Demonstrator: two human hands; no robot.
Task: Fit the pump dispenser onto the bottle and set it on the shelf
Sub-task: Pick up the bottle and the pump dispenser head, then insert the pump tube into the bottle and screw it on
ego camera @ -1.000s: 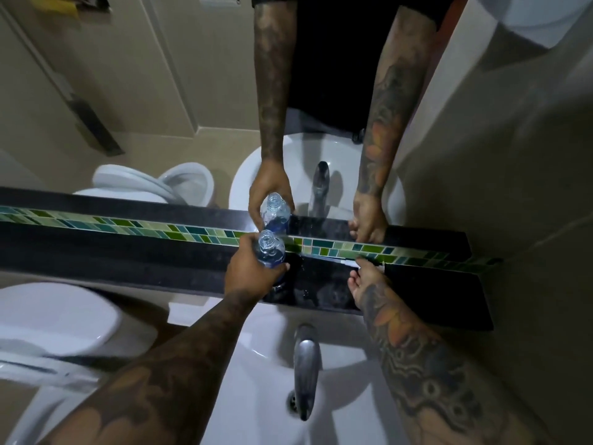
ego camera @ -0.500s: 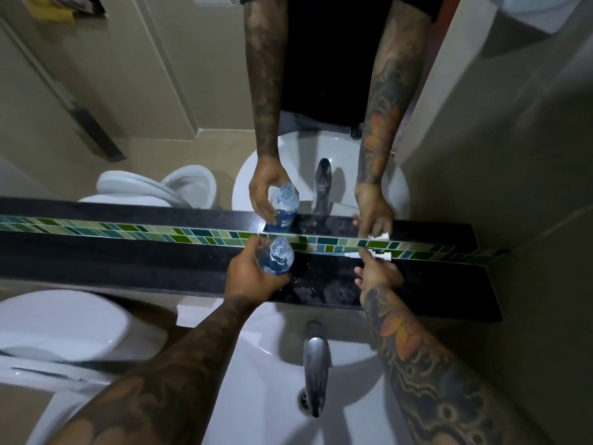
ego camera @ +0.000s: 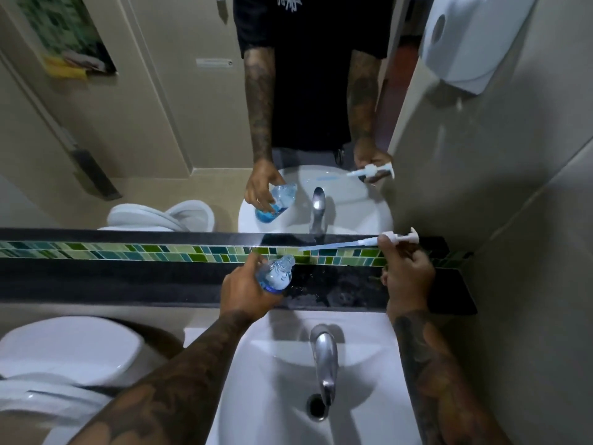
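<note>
Mirror fills the wall ahead of both hands; it reflects the person's tattooed forearms, dark shirt and the same two held items. White sink lies directly below and between the forearms, drain near its middle. Toilet sits left of the left forearm, lid down. Dark shelf runs as a long strip under the mirror, just beyond the hands, with wet spots between them. Band of green mosaic tiles lines the wall right above the shelf. White wall dispenser hangs high up, above and beyond the right hand. Chrome tap stands between the two wrists, spout over the basin.

Left hand is wrapped around the lower part of the bottle, fingers curled closed on it. Bottle is clear, crinkled, holds blue liquid, tilted with its open neck pointing up and right, held above the shelf edge and not resting on it.

Right hand pinches the pump dispenser at its white collar between thumb and fingertips, other fingers curled. Pump lies roughly level, head to the right, its long pale tube pointing left toward the bottle, in front of the tile band. Tube tip and bottle neck are near but apart; pump not fitted.
</note>
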